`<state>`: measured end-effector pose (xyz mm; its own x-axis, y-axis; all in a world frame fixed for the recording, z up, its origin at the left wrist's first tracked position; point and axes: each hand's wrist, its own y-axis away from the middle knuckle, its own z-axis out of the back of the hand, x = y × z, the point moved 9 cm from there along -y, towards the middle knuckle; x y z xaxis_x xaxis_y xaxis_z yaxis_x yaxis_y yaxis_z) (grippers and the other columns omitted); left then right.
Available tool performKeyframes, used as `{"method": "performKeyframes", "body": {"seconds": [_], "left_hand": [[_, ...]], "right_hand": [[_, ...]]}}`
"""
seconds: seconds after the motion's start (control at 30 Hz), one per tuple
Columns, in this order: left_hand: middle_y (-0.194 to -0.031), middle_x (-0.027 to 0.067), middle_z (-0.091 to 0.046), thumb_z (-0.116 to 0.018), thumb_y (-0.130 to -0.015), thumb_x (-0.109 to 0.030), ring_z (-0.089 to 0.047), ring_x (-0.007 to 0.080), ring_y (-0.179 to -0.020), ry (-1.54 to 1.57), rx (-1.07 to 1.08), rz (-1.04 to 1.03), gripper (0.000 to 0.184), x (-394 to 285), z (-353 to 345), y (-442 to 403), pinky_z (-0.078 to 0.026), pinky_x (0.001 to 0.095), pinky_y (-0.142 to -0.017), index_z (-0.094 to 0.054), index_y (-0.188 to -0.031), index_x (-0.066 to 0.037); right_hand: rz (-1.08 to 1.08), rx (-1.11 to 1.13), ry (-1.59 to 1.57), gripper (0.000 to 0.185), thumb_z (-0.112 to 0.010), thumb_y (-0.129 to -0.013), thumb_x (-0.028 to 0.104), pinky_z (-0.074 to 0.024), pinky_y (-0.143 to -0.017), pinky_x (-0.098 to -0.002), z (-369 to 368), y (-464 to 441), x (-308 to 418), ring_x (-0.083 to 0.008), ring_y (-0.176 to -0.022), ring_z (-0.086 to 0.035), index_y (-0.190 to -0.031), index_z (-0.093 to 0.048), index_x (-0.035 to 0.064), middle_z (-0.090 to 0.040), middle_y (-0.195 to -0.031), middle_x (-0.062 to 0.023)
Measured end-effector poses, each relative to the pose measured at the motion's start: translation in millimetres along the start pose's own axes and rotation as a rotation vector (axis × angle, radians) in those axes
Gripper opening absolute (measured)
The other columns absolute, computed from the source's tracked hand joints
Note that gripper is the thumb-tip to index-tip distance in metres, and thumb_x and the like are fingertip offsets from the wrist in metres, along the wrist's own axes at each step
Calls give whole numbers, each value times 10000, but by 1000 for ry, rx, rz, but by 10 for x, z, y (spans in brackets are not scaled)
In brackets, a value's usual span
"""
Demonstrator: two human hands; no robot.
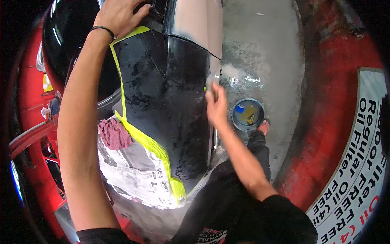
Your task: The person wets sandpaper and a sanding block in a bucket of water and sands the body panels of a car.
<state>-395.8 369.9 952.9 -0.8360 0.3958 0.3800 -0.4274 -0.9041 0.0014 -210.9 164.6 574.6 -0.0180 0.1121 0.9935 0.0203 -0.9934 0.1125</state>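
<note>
My left hand [120, 17] lies on the upper part of a black car body, thumb apart from the fingers, whose tips run past the top of the frame. It appears to hold nothing. My right hand [216, 105], slightly blurred, presses at the right edge of a wet black car panel [162, 97]. Its fingers are closed around a small pale greyish piece [210, 81] that I cannot identify. Bright yellow-green masking tape [122, 87] borders the panel on the left. Above my right hand is a beige patch [195, 24] on the bodywork.
A dark bucket [233, 118] of water, with blue and yellowish pieces inside, stands on the wet concrete floor [268, 61] near my bare foot [264, 127]. A maroon cloth [115, 134] lies on newspaper [132, 173] covering the car. A printed sign [353, 162] stands at right.
</note>
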Motion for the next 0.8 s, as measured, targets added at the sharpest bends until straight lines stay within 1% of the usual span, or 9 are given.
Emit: {"method": "performKeyframes", "body": {"seconds": [0.13,0.17,0.27,0.37,0.47,0.53,0.6,0.73,0.8], "left_hand": [[-1283,168,-764,-663,-961,-275,-664,317,-1312,-23,-24,-4,340,-39,10,-3,-400,480,-1225,-789,-1154,-25],[-1333,181,-739,-660,-963,-261,-650,328,-1331,-14,11,17,356,-24,-15,-1,-396,483,-1230,-771,-1203,-22],[-1574,76,-644,-585,-1102,-345,-544,297,-1503,-315,-1,-80,413,266,-369,60,-317,468,-1338,-691,-1464,-176],[-1573,73,-646,-571,-1119,-323,-554,296,-1493,-289,-6,-94,392,236,-329,52,-326,468,-1328,-693,-1462,-177],[-1576,62,-646,-553,-1136,-322,-563,290,-1487,-303,60,-110,408,193,-318,18,-344,462,-1316,-668,-1506,-196],[-1579,52,-647,-543,-1140,-326,-564,289,-1489,-286,45,-117,412,190,-309,13,-351,457,-1315,-667,-1512,-200],[-1588,44,-641,-537,-1142,-336,-558,278,-1501,-346,27,-138,424,283,-389,26,-346,454,-1323,-659,-1529,-214],[-1595,44,-636,-531,-1148,-348,-552,264,-1513,-388,49,-131,435,286,-410,2,-331,456,-1338,-644,-1556,-249],[-1595,44,-636,-530,-1149,-353,-551,262,-1516,-375,44,-111,436,250,-387,24,-326,457,-1342,-642,-1560,-261]], "right_hand": [[-58,19,51,410,-703,-1051,196,-496,-1143,-485,-17,-528,-36,-435,-1306,-654,-1398,-655,-18,-694,-1375,-269],[-18,15,77,413,-706,-1050,193,-491,-1147,-488,15,-336,49,-440,-1310,-647,-1403,-653,-14,-687,-1379,-269],[44,6,104,442,-728,-1034,159,-475,-1154,-510,116,640,371,-438,-1325,-629,-1433,-626,-2,-668,-1393,-246],[62,1,162,397,-711,-1034,109,-475,-1174,-494,198,870,455,-422,-1359,-630,-1404,-645,-17,-676,-1418,-244],[-160,-25,66,388,-708,-1043,136,-526,-1126,-452,134,149,-233,-394,-1309,-689,-1403,-667,-2,-725,-1371,-242],[-141,-62,139,401,-726,-1042,172,-539,-1106,-429,139,-209,-445,-381,-1295,-704,-1407,-671,17,-728,-1374,-245],[-139,-68,52,410,-732,-1037,175,-529,-1116,-440,143,-46,-464,-399,-1315,-689,-1407,-669,11,-718,-1394,-247],[62,-14,194,427,-730,-1028,174,-483,-1114,-480,322,1072,281,-417,-1280,-653,-1418,-653,20,-692,-1345,-226],[85,-36,185,414,-726,-1027,168,-491,-1109,-486,369,1048,302,-419,-1274,-655,-1405,-657,13,-692,-1337,-227]]}}
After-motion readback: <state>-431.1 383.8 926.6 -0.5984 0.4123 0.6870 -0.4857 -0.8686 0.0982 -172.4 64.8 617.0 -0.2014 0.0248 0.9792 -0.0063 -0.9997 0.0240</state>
